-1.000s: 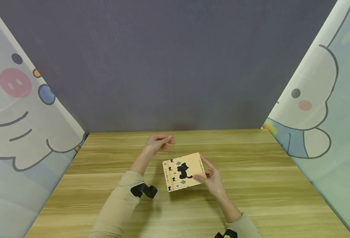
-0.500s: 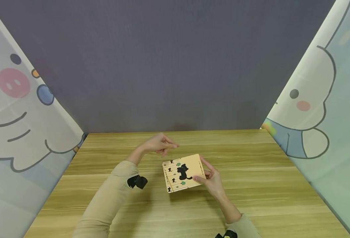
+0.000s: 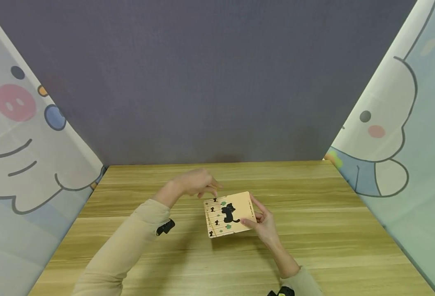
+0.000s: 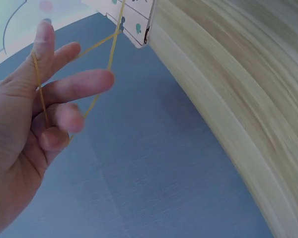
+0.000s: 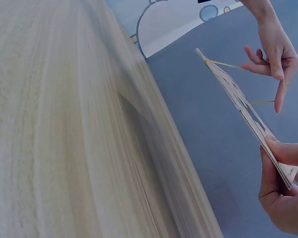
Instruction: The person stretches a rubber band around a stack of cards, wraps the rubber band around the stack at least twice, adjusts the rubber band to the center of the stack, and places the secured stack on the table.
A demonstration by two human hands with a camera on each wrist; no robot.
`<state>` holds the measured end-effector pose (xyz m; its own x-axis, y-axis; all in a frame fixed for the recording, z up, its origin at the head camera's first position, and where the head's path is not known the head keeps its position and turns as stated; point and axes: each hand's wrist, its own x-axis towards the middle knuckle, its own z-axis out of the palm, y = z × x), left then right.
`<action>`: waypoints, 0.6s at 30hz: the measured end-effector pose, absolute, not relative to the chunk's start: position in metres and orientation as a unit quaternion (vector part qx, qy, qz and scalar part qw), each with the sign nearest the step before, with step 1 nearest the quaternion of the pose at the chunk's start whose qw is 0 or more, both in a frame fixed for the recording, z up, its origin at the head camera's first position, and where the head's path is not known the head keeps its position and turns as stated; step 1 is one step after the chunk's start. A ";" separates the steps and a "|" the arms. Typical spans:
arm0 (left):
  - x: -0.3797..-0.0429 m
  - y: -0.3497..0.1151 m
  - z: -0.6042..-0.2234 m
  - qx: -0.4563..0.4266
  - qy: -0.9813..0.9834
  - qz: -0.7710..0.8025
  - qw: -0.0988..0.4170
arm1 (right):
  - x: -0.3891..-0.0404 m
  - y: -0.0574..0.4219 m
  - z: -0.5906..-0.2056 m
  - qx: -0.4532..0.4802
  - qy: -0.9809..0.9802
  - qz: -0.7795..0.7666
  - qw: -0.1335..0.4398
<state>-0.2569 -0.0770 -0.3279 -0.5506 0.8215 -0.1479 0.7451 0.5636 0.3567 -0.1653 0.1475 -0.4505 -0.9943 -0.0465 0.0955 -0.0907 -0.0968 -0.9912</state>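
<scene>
My right hand (image 3: 266, 227) grips a thin, flat stack of cream cards (image 3: 241, 204) by its right end, thumb on top and fingers beneath. A black cat, small bows and green leaves are printed on its face. Several thin layers show along its edge in the right wrist view. A yellow rubber band (image 4: 113, 52) runs round the far end of the stack and stretches out to my left hand (image 3: 196, 182). In the left wrist view, the band loops over the thumb and passes behind the curled fingers (image 4: 77, 84). The stack is held tilted above the table.
The wooden table (image 3: 313, 230) spreads below both hands, with the stack's shadow on it. A dark grey panel (image 3: 217, 82) rises along the back edge. Cartoon-printed curtains (image 3: 432, 164) hang at both sides. Black wrist cameras (image 3: 165, 227) are strapped on the sleeves.
My left hand has turned over and its forearm has swung left, the hand coming lower beside the stack's upper left corner. The right hand and the stack have hardly moved.
</scene>
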 end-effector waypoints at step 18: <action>-0.236 -0.087 -0.350 0.479 0.875 0.066 0.020 | -0.167 0.154 -0.455 0.063 -0.669 0.739 0.047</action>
